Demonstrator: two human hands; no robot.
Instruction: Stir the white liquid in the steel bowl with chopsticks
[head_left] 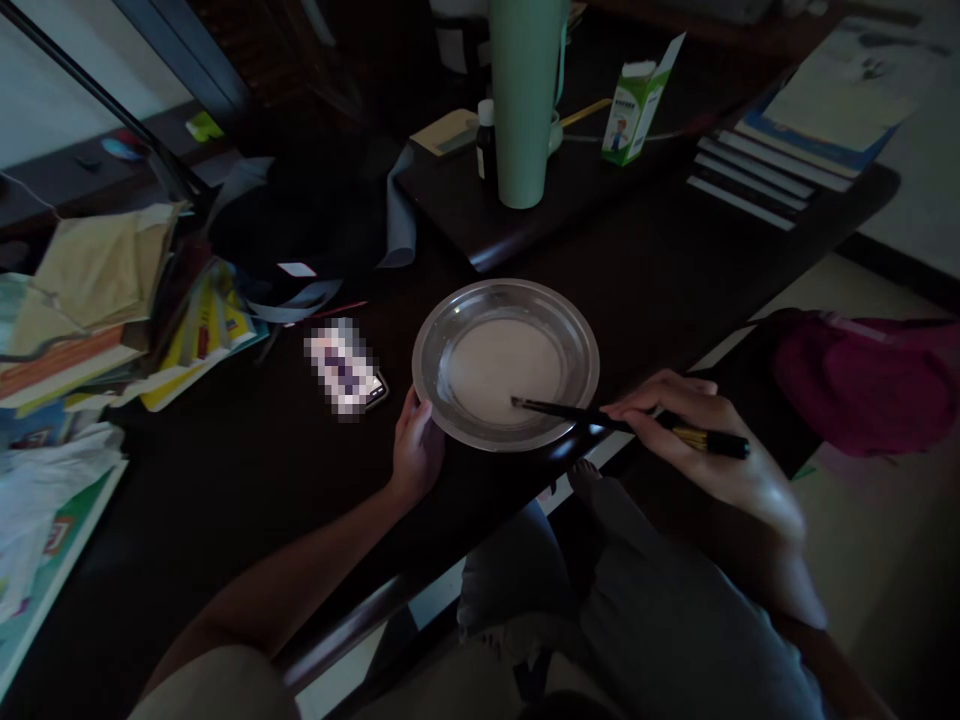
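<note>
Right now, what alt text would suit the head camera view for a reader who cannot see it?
In dim light, a person's right hand holds dark chopsticks in a pale mixture in a metal dish while the left hand grips its rim. The dish sits on a dark table among a phone, a green tumbler, a carton and books.

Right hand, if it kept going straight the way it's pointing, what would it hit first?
The right hand points its chopsticks left, tips already in the pale mixture in the metal plate. They would probably meet the plate's left wall first, near the left hand on the rim; depth is unclear.
</note>
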